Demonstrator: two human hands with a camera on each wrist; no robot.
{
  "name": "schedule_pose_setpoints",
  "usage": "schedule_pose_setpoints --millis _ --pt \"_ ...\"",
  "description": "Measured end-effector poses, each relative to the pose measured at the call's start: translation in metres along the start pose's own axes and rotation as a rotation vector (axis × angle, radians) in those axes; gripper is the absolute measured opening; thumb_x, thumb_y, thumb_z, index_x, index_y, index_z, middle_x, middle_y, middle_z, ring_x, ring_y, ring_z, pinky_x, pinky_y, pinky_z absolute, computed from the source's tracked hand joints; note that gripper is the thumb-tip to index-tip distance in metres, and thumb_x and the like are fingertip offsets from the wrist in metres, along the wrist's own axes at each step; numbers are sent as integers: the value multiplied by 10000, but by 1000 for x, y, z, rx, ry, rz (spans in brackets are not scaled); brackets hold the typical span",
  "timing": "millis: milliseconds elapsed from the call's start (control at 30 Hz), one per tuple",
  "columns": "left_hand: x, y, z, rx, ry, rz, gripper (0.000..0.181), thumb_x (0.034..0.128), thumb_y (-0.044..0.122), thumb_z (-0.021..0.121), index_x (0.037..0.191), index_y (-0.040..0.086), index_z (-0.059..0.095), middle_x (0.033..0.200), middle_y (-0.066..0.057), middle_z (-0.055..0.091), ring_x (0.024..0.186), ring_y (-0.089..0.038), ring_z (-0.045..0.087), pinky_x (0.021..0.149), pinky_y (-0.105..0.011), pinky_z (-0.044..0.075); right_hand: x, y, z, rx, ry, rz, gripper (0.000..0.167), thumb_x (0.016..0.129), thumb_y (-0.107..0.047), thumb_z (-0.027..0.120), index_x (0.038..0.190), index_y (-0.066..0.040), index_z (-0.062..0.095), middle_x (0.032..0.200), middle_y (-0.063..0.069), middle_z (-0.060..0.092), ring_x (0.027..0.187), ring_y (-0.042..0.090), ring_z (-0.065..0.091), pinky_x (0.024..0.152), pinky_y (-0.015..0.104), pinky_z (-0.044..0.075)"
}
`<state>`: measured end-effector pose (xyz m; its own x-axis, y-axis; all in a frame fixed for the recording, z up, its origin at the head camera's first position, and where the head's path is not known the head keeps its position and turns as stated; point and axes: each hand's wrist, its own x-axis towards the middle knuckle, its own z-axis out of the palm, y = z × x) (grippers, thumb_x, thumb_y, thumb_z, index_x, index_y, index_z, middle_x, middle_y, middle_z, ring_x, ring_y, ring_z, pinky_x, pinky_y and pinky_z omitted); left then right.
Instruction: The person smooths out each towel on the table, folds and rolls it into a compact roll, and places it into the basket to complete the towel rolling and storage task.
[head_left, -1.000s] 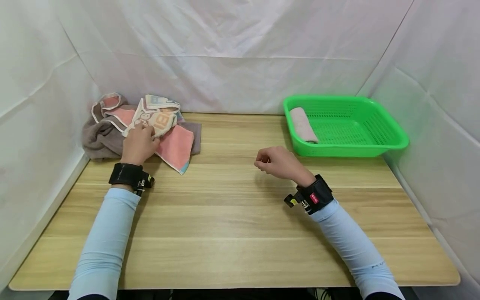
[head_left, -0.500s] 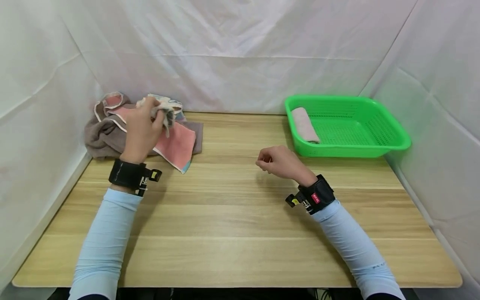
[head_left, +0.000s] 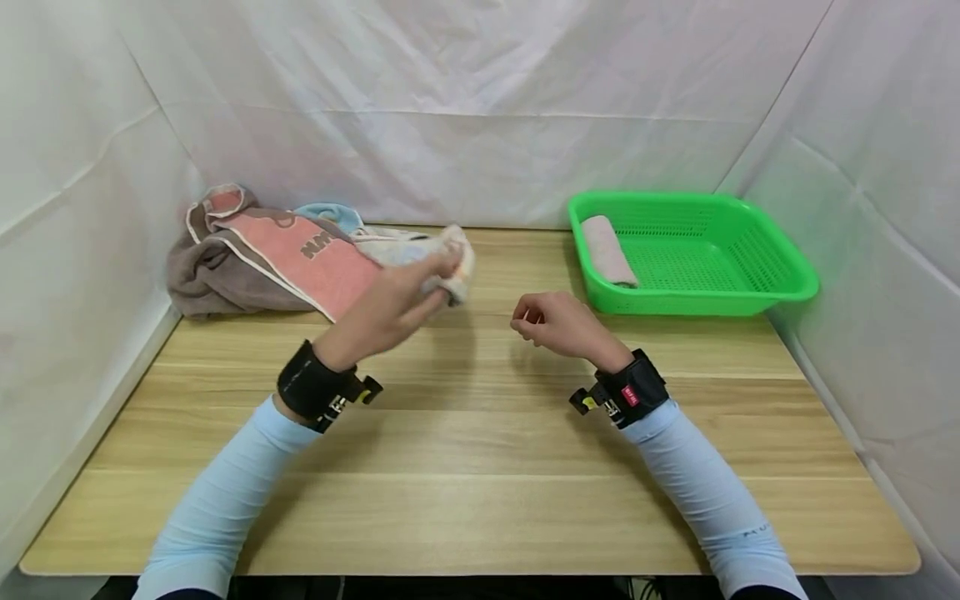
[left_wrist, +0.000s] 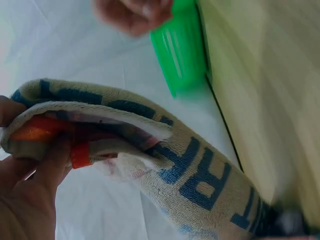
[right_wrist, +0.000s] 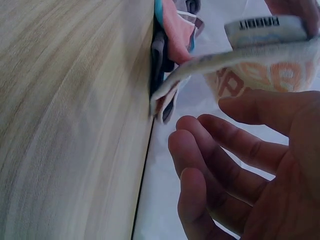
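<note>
My left hand [head_left: 386,310] pinches a cream towel [head_left: 459,265] and holds it above the table, right of a towel pile. Blue and orange lettering shows on this towel [left_wrist: 200,172] in the left wrist view, where the thumb and fingers grip a bunched end. Grey and pink towels [head_left: 311,258] lie heaped at the back left, with a light-blue piece [head_left: 332,215] behind. My right hand [head_left: 564,329] hovers over the table in front of the basket. Its fingers [right_wrist: 192,150] are loosely curled in the right wrist view and hold nothing; the cream towel hangs just beyond them.
A green plastic basket [head_left: 705,303] stands at the back right, with a rolled pale-pink towel [head_left: 607,252] along its left side. White cloth walls [head_left: 480,167] enclose the back and sides of the wooden table [head_left: 480,483].
My left hand has lifted the cream towel off the pile and carried it right, toward the middle. More of the pink towel beneath is uncovered. My right hand has stayed in place.
</note>
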<state>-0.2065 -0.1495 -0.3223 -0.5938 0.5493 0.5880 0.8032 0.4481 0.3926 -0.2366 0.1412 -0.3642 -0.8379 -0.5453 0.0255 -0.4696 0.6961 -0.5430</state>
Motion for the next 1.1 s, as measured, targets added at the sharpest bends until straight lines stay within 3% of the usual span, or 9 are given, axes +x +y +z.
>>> schedule_pose_setpoints --millis 267,400,533,667,800,933,1000,1100 --pt "-5 32 32 -138 -360 52 276 1024 111 539 1284 64 620 1100 -44 704 884 -117 599 807 -320 530 -1 5 -3 45 15 6 210 1025 -231 589 1131 -86 697 892 119 767 738 226 725 628 328 529" --pt "-6 40 36 -278 -530 91 174 1002 117 489 1117 136 618 944 49 624 801 -53 536 756 -274 497 1 9 -1 17 41 -25 246 1036 -212 583 1219 -73 670 980 129 769 856 250 731 696 368 565" --pt "-7 41 32 -374 -647 96 118 927 101 478 952 174 568 817 96 467 709 -23 424 684 -223 398 5 14 4 -25 51 -95 258 1013 -179 639 1250 -82 666 1183 143 719 1018 285 702 848 436 586" --pt "-7 36 26 -368 -693 82 90 830 95 497 794 172 527 738 108 334 667 -26 328 658 -207 300 8 17 10 -135 30 -172 156 961 -184 706 1096 -111 733 1456 203 565 1301 395 569 1089 551 471" --pt "-6 29 19 -292 -703 28 176 791 98 517 663 184 432 677 103 286 632 -32 315 645 -204 289 10 21 14 -229 -36 -164 164 951 -203 704 1070 -114 774 1496 214 549 1381 431 515 1150 586 407" --pt "-6 20 10 -158 -665 -70 312 845 157 561 582 223 408 603 129 308 582 -20 337 598 -201 310 11 29 13 -212 -53 -85 236 985 -192 653 1136 -50 766 1262 171 705 1149 336 675 1008 492 534" --pt "-6 14 5 -69 -633 -122 393 891 233 613 555 242 410 571 139 306 557 -26 313 574 -217 282 9 32 7 -193 -32 -28 216 991 -202 650 1043 -43 786 1014 111 749 903 265 695 834 420 568" --pt "-7 3 -4 37 -611 -213 471 916 345 706 555 223 429 570 119 322 551 -49 333 573 -238 301 4 32 -7 -198 -15 48 266 979 -241 679 800 -71 781 669 -2 623 598 160 532 590 322 447"
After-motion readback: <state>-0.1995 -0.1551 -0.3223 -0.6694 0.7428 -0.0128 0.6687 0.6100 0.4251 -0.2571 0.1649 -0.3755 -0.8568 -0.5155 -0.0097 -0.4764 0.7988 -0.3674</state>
